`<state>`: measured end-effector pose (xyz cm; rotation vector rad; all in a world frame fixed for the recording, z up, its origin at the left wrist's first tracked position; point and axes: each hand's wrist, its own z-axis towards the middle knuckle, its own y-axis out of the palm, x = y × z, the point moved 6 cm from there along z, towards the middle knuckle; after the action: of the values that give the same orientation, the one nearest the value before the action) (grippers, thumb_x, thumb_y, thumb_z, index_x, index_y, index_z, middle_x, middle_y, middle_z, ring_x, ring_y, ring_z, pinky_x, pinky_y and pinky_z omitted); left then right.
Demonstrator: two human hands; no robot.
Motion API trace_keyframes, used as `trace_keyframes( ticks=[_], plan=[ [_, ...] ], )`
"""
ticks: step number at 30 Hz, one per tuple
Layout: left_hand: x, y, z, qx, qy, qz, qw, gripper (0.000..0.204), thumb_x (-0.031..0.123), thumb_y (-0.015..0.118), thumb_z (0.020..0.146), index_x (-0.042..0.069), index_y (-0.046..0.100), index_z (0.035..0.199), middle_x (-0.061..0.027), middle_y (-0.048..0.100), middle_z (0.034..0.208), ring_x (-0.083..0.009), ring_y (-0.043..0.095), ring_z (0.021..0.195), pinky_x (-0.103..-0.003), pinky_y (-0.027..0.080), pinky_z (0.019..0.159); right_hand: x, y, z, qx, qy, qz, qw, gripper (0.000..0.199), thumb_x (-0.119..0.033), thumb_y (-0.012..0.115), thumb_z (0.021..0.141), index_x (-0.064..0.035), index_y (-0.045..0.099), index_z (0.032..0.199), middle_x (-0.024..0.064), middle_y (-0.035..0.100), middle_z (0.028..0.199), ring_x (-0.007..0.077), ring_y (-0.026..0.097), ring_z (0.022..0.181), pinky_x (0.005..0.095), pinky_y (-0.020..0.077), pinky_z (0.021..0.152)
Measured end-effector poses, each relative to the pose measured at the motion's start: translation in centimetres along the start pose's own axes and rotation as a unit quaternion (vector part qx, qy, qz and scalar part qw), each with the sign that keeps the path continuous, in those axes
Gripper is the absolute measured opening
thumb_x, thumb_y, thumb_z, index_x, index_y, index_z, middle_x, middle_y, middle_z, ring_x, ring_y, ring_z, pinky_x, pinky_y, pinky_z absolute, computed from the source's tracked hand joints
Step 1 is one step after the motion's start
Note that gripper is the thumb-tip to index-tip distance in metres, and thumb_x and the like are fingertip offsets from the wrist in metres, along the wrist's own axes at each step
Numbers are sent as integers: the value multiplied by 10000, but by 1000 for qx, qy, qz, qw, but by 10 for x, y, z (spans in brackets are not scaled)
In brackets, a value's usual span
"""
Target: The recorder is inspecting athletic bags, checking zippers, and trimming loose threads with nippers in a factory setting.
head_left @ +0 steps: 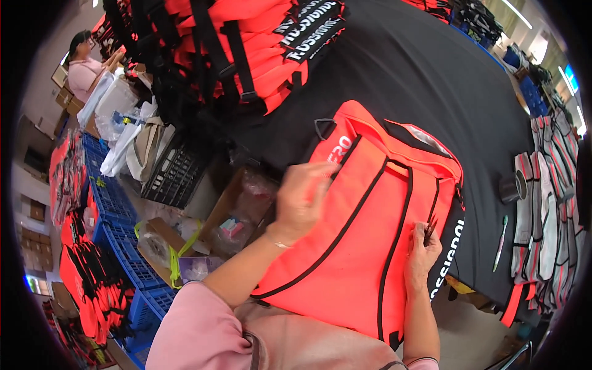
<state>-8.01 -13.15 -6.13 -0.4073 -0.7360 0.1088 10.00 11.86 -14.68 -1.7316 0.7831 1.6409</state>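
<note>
The orange bag point(357, 234) with black piping is laid flat on the black-covered bench point(431, 80). Its left side is pressed by the left hand point(299, 200) with fingers spread loosely open — its right edge is pinched by the closed right hand point(422, 246). A green pen point(500, 243) lies well apart.

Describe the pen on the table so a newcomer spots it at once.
Start at the black-covered table and the orange bag under both hands. Look right of the bag, past the right hand: the slim white-and-green pen lies alone on black cloth, beside grey-and-orange straps.
</note>
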Motion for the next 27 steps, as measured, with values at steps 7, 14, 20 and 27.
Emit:
trace_keyframes(
  ticks=[7, 14, 20, 27],
  plan=[
    [-131, -55, -169, -105, -545, -326, 765, 455, 401, 657, 944, 24, 613, 1195, -50, 653, 1121, -136, 620, 998, -309, 487, 879, -97, 143, 11, -158, -153, -112, 969, 96, -82, 674, 878, 5, 642, 851, -2, 559, 680, 75, 507, 653, 251, 420, 602],
    [-74, -39, -141, -312, -458, -363, 749, 720, 337, 800, 777, -42, 522, 1322, -135, 623, 1292, -246, 595, 1174, -357, 454, 1018, -86, 260, 33, -210, -63, -499, 838, 629, -576, 721, 799, 51, 690, 761, 203, 678, 713, 387, 679, 710, 455, 527, 698],
    [-31, -42, -125, -246, -277, -92, 924, 424, 137, 712, 800, -95, 517, 1097, -315, 586, 1018, -503, 572, 980, -498, 487, 850, -79, 244, 37, -215, -70, -503, 834, 457, -392, 683, 825, 32, 642, 659, 159, 659, 645, 318, 684, 662, 416, 522, 620],
    [-1, -53, -127, -230, -239, -75, 940, 535, 116, 668, 841, -119, 422, 1254, -317, 525, 1099, -485, 560, 1001, -511, 478, 853, -65, 181, 13, -258, 34, -12, 965, 382, -265, 701, 886, -113, 467, 625, -36, 470, 564, 78, 490, 468, 257, 376, 449]
  ],
)
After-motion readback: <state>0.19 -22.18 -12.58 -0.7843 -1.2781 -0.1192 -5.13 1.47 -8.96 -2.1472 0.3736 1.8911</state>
